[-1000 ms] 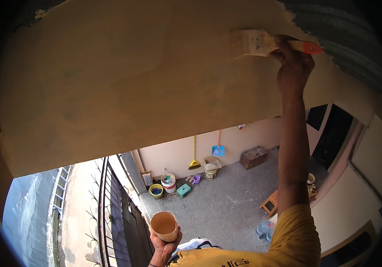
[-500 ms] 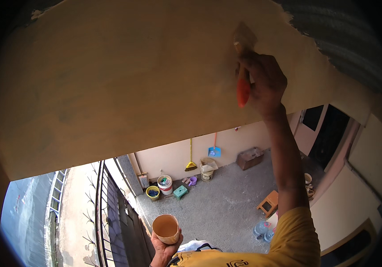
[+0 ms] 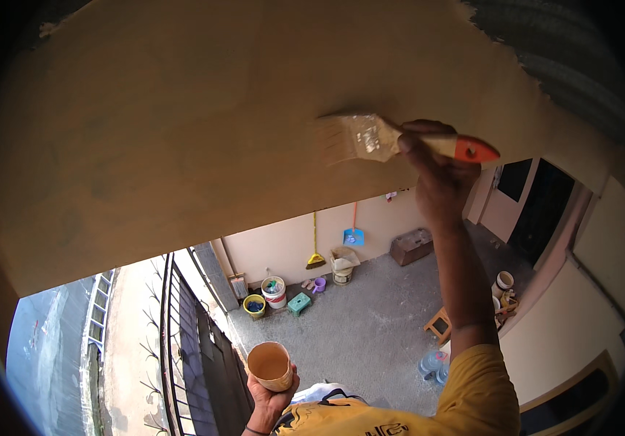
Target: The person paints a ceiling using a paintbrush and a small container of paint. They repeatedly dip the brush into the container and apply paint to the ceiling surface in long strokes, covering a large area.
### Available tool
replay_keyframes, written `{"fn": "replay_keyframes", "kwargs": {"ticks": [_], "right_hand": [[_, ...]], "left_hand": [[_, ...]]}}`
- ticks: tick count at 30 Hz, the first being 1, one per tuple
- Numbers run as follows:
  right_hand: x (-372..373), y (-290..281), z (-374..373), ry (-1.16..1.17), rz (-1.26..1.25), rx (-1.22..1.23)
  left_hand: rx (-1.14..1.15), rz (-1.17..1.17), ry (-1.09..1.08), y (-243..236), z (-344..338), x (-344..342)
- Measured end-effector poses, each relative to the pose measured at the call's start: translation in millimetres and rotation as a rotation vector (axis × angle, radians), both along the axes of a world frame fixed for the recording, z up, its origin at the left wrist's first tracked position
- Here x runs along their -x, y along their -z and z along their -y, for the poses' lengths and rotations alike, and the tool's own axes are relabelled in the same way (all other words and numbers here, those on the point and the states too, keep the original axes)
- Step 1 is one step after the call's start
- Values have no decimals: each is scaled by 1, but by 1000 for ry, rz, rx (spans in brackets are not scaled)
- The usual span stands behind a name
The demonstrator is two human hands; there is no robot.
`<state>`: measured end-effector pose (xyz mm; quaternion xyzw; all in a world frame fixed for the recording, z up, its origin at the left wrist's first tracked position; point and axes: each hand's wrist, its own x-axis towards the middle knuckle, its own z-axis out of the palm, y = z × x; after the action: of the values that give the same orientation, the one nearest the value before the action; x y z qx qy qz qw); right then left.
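My right hand [image 3: 439,163] grips a wide paintbrush [image 3: 374,138] by its wooden, orange-tipped handle, its fingers closed round it. The bristles lie against the underside of a large tan overhead board [image 3: 167,138], left of a rough, flaking edge by dark corrugated material. Low in the view, my left hand [image 3: 272,396] is wrapped round a tan, paint-coated cup [image 3: 269,357] held upright, with tan paint inside.
Far below are buckets [image 3: 274,291], a green stool [image 3: 299,303], a broom [image 3: 315,259], a blue dustpan [image 3: 354,236], a brown box [image 3: 410,245], an orange stool [image 3: 437,323] and water jugs [image 3: 432,367]. A black spiked railing [image 3: 174,341] stands left; doors [image 3: 538,211] are right.
My right hand and brush have moved down and to the left. The brush swung upright half a second ago and now lies sideways again. My left hand and cup have barely moved.
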<state>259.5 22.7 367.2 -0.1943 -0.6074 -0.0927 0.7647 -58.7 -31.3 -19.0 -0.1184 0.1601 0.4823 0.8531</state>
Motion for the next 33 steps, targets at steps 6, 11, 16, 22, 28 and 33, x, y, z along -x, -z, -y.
{"fn": "replay_keyframes", "kwargs": {"ticks": [6,11,16,22,28,33], "right_hand": [[-51,-40,12,363,-47,-388],[30,3,5,824,666,-434],[57,32,33,377,711,-331],[-39,-39,8,316,94,-289],[13,-35,4,771,570,-462],[80,22,24,366,759,-440]], "left_hand": [[-16,-16,-22,6,2,4],[-14,-16,-6,0,-1,0],[-9,-23,-18,-7,5,-1],[-42,-23,-21,3,-3,2],[-52,-41,-19,-7,-2,-1],[-6,-59,-15,-11,1,-4]]}}
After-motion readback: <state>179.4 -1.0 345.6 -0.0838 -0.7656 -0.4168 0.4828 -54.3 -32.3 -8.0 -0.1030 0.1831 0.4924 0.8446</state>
